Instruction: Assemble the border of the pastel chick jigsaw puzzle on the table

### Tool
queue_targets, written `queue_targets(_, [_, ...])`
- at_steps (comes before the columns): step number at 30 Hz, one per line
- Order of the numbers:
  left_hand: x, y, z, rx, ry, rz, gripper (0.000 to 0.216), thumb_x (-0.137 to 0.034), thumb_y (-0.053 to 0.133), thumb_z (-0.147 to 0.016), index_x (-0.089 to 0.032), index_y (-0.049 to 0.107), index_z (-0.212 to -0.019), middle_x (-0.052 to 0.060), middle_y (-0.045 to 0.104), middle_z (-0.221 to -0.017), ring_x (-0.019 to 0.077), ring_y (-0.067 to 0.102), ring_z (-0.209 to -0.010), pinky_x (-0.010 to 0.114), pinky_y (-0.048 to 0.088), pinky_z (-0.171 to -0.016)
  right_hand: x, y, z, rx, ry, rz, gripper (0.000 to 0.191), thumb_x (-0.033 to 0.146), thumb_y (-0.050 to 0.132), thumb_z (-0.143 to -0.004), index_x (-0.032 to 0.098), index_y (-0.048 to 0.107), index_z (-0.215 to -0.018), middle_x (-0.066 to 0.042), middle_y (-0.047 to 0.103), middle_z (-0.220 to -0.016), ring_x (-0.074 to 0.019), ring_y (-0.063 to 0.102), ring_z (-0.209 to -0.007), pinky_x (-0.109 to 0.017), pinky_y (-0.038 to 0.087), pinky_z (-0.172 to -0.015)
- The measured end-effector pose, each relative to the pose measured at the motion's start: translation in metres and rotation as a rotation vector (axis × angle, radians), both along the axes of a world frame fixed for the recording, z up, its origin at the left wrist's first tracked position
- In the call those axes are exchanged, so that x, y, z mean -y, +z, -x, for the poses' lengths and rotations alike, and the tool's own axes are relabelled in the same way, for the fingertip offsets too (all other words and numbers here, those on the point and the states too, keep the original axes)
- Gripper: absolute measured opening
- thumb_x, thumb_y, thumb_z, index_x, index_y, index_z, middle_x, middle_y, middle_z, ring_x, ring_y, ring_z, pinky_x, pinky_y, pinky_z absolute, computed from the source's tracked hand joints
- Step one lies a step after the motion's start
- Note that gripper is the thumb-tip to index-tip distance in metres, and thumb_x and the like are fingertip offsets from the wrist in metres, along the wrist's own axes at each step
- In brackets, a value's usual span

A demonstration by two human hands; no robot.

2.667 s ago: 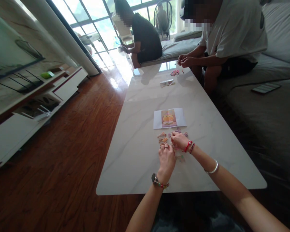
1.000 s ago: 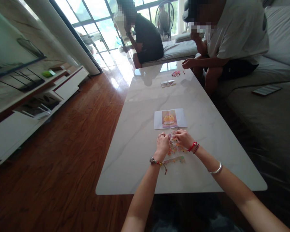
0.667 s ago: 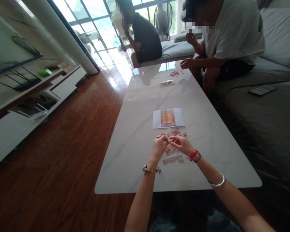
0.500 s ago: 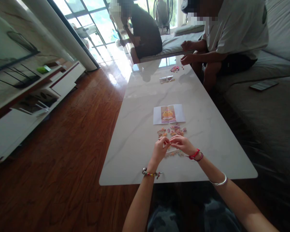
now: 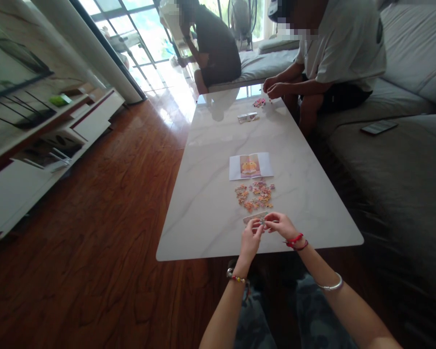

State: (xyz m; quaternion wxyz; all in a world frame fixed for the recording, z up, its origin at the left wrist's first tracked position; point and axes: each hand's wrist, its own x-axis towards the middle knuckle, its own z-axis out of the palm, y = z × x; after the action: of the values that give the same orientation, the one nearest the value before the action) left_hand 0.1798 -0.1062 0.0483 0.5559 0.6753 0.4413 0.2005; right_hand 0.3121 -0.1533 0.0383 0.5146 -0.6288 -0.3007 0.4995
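Only the near strip [image 5: 254, 216] looks joined, far pile [image 5: 263, 197] loose, left hand [image 5: 250, 240] and right hand [image 5: 284, 226] pinching a piece [image 5: 262, 222].

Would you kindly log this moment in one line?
left hand: pinching small piece; right hand: same; puzzle pieces: beyond hands; picture sheet: farther

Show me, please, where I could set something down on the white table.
On the white table, bare patches lie left of the sheet and puzzle pieces, right of them toward the sofa, and between sheet and packet. Crowded toward the front middle: those pieces, a strip, left hand, right hand.
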Motion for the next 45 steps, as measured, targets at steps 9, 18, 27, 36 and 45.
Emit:
queue_targets(9, [-0.02, -0.01, -0.007, 0.03, 0.006, 0.091, 0.011, -0.02, 0.048, -0.074, -0.016, 0.046, -0.083, 0.001, 0.058, -0.068, 0.0114, 0.061, -0.061, 0.018, 0.044, -0.046, -0.005, -0.002, -0.007, 0.346, 0.107, -0.062, 0.032, 0.027, 0.059, -0.066, 0.017, 0.055, -0.096, -0.001, 0.062, -0.073, -0.0092, 0.057, -0.054, -0.024, 0.048, -0.054])
queue_targets(18, [-0.034, -0.012, -0.015, -0.063, -0.03, 0.007, 0.005, -0.014, 0.051, -0.07, -0.017, 0.047, -0.07, -0.002, 0.057, -0.06, 0.0099, 0.058, -0.057, 0.021, 0.045, -0.054, -0.006, -0.005, -0.012, 0.465, 0.204, -0.041, 0.014, 0.03, 0.055, -0.071, 0.017, 0.058, -0.074, -0.001, 0.062, -0.063, -0.0098, 0.056, -0.054, -0.022, 0.044, -0.054])
queue_targets(27, [-0.024, -0.007, -0.018, -0.136, -0.012, -0.078, 0.014, -0.02, 0.051, -0.074, -0.015, 0.052, -0.087, 0.004, 0.063, -0.079, 0.0107, 0.06, -0.063, 0.023, 0.046, -0.059, -0.008, -0.014, 0.001, 0.034, -0.035, 0.069, 0.021, 0.036, 0.054, -0.068, 0.016, 0.049, -0.07, -0.002, 0.062, -0.059, -0.0122, 0.059, -0.051, -0.02, 0.042, -0.041])
queue_targets(36, [-0.022, -0.012, -0.025, -0.323, -0.033, -0.208, 0.015, -0.013, 0.045, -0.076, -0.018, 0.055, -0.087, 0.003, 0.064, -0.072, 0.013, 0.059, -0.07, 0.024, 0.043, -0.065, -0.006, -0.019, -0.006, 0.799, 0.043, 0.022, 0.011, 0.02, 0.049, -0.074, 0.016, 0.058, -0.08, -0.004, 0.062, -0.071, -0.0142, 0.058, -0.064, -0.027, 0.045, -0.064])
queue_targets(45, [-0.016, -0.009, -0.032, -0.501, -0.07, -0.351, 0.015, -0.019, 0.041, -0.081, -0.017, 0.056, -0.086, 0.008, 0.062, -0.077, 0.0165, 0.058, -0.076, 0.025, 0.042, -0.066, -0.002, -0.027, -0.007, 1.062, 0.195, -0.044, 0.021, 0.02, 0.045, -0.08, 0.021, 0.06, -0.094, -0.004, 0.059, -0.084, -0.0134, 0.056, -0.075, -0.022, 0.043, -0.067])
